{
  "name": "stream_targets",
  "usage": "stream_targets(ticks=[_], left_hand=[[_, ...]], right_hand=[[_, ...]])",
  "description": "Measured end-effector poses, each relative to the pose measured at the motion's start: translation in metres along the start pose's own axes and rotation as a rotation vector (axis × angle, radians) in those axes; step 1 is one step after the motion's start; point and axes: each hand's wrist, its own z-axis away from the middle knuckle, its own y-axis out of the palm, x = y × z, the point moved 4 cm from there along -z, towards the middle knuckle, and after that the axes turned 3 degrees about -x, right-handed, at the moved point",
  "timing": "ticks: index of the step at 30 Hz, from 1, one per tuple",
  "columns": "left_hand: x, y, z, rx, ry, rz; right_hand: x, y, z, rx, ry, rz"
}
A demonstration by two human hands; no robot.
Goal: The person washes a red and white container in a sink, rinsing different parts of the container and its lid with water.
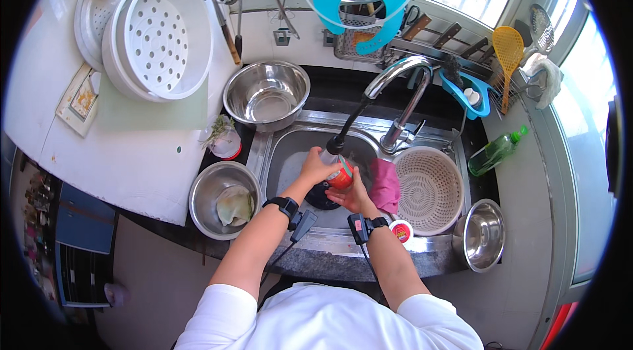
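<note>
Over the sink basin point(282, 152), a jar with a red label point(341, 176) is tilted just below the black spout end point(335, 145) of the tap. My left hand point(317, 167) is closed round its upper left side. From the right, my right hand point(355, 195) grips the same jar, thumb on its side and fingers underneath. The fingers partly hide the jar's mouth and base. A round red and white lid point(401, 230) lies on the sink's front rim, close to my right wrist. Right of the jar, a pink cloth point(384, 186) drapes over the basin's edge.
A beige strainer basket point(428, 182) sits right of the basin, with a steel bowl point(482, 236) beyond. On the left are another steel bowl point(200, 199) holding something pale, a larger steel basin point(266, 89) and a plant jar point(225, 141). A green bottle point(496, 154) stands at right.
</note>
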Motion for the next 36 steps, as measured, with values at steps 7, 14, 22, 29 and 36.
stream_targets(ticks=[7,14,22,29,36], left_hand=[[-0.055,-0.02,0.013,-0.021,0.131,-0.475],[-0.045,-0.081,0.028,-0.217,0.223,-0.551],[-0.024,-0.113,0.049,-0.235,0.132,-0.472],[0.021,-0.08,0.041,-0.14,-0.189,0.053],[0.019,-0.042,0.056,0.304,-0.111,-0.45]], right_hand=[[0.032,-0.006,0.018,-0.35,-0.57,0.382],[0.044,0.09,-0.005,-0.031,-0.381,0.034],[0.043,0.098,-0.044,0.023,-0.407,-0.086],[0.022,0.053,-0.006,-0.143,-0.296,0.369],[0.028,0.041,0.001,-0.194,-0.762,0.859]])
